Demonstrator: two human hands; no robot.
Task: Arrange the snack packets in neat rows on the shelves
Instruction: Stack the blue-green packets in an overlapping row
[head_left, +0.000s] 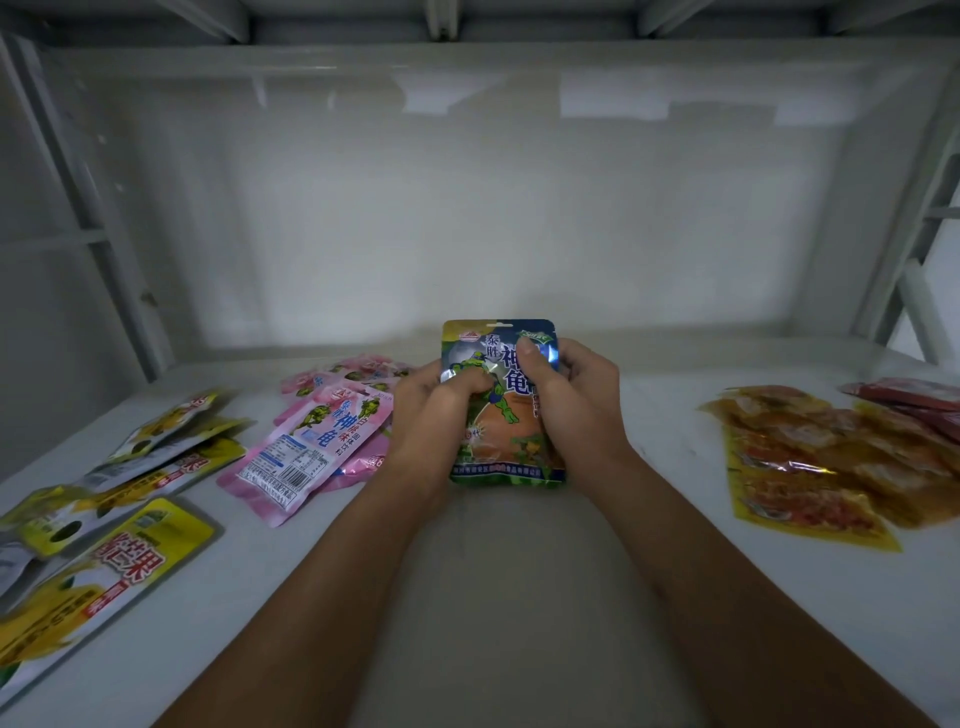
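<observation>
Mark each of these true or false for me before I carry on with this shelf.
1. Both hands hold the blue packet. True: the left hand and the right hand grip its two sides.
2. The pink packets lie to the right of the hands. False: they lie to the left.
3. The yellow-orange packets lie on the right of the shelf. True.
4. The blue packet lies flat on the shelf, untouched. False: it is held upright.
5. Yellow and white packets lie at the far left. True.
</observation>
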